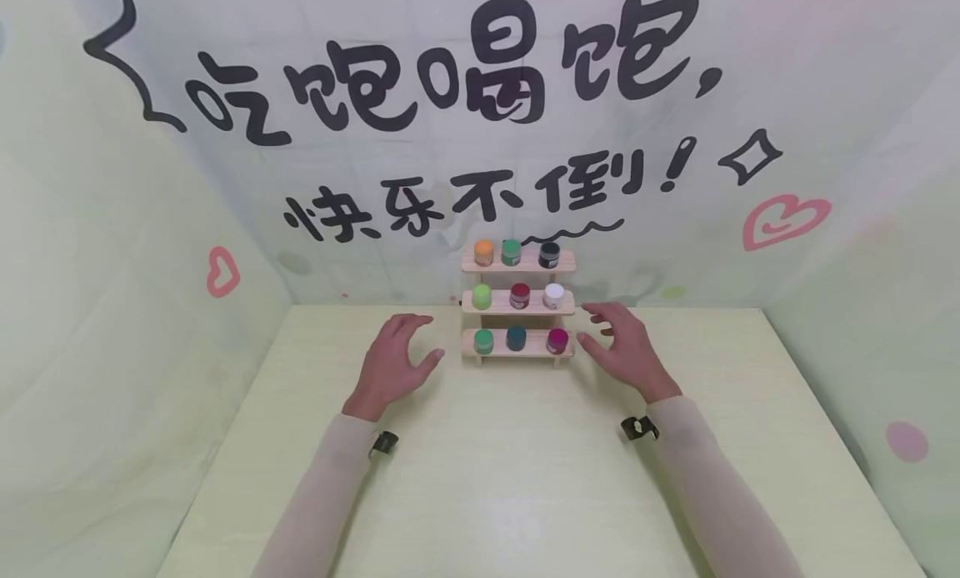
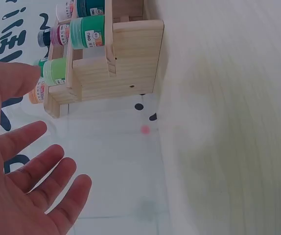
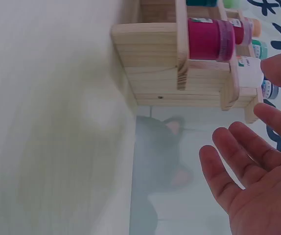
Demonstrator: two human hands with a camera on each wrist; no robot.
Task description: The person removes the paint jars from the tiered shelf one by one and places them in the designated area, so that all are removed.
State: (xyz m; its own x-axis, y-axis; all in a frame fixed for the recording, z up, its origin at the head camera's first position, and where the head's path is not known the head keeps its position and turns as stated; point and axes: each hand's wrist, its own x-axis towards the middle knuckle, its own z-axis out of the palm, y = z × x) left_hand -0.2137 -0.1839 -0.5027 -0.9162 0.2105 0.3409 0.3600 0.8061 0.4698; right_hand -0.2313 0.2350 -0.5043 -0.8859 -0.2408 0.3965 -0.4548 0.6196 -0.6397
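Observation:
A three-tier wooden rack (image 1: 498,354) stands at the back of the table with small paint jars on each tier. On top are an orange jar (image 1: 483,253), a green jar (image 1: 512,252) and a black jar (image 1: 550,255). The middle tier bears light green (image 1: 482,296), dark red (image 1: 520,295) and white (image 1: 554,295) jars. Below are a mint green jar (image 1: 483,341), a teal jar (image 1: 516,338) and a magenta jar (image 1: 557,340). My left hand (image 1: 392,361) is left of the rack, fingers spread, holding nothing. On its right, my right hand (image 1: 624,349) is likewise empty, fingertips close to the rack's end.
A pale wood-grain table (image 1: 495,478) lies under both arms. Behind the rack hangs a printed cloth (image 1: 420,161) with large black characters and hearts. Cloth walls also flank the table on the left and right. Each wrist wears a small black device (image 1: 639,429).

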